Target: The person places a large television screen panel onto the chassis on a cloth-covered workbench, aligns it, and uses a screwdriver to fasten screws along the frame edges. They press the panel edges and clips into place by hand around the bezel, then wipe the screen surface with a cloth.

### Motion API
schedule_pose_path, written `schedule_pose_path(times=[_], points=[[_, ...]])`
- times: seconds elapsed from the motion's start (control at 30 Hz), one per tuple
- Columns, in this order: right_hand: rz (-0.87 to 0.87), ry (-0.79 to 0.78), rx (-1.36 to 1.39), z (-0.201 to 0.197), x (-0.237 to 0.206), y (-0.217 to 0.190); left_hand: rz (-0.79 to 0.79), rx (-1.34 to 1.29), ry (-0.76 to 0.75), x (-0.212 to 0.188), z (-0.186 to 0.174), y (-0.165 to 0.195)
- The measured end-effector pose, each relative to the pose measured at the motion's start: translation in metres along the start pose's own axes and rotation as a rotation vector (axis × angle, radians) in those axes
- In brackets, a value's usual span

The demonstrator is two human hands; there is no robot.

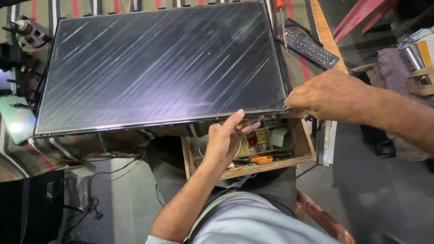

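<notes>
We grip the screen [162,68] at its near edge: left hand [226,140] pinching from below, right hand [325,95] closed on its corner, above the drawer [271,165].

Single head camera, looking steeply down, close over workbench [316,27].

A striped cloth [18,158] covers the workbench above a grey floor [131,203] strewn with cables [90,203].

Left hand [227,138]: palm up, fingers curled under the panel's [158,68] near edge. Right hand [327,95]: knuckles up, pinching its near right corner.
</notes>
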State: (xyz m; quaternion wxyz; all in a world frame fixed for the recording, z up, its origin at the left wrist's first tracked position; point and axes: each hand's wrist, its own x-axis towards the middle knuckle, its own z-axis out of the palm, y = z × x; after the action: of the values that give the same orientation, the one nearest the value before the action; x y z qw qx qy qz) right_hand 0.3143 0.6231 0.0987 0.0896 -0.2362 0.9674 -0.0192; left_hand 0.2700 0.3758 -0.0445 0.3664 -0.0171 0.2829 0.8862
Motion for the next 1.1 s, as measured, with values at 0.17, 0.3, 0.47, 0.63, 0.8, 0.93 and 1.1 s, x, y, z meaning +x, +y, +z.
schedule_pose_path(times=[0.17, 0.3, 0.47, 0.63, 0.8, 0.93, 1.1], points=[[-0.001, -0.026, -0.045, 0.001, 0.003, -0.002, -0.008, -0.035, 0.009, 0.000, -0.001, 0.000], [0.025, -0.005, -0.059, 0.003, 0.002, -0.008, -0.009, -0.006, 0.003, -0.005, 0.000, 0.003], [0.155, 0.214, -0.040, 0.006, 0.006, -0.018, 0.042, -0.037, -0.032, -0.003, 0.004, 0.005], [0.507, 0.352, 0.227, 0.013, 0.024, -0.013, 0.108, -0.069, -0.028, 0.014, 0.011, -0.002], [0.592, 0.588, 0.616, 0.042, 0.036, 0.011, 0.174, -0.117, -0.054, 0.034, 0.016, -0.011], [0.576, 0.687, 0.641, 0.092, 0.039, 0.049, 0.152, -0.094, -0.042, 0.044, 0.018, -0.008], [0.495, 0.735, 0.334, 0.153, 0.042, 0.103, 0.067, -0.027, -0.049, 0.010, -0.004, 0.025]])
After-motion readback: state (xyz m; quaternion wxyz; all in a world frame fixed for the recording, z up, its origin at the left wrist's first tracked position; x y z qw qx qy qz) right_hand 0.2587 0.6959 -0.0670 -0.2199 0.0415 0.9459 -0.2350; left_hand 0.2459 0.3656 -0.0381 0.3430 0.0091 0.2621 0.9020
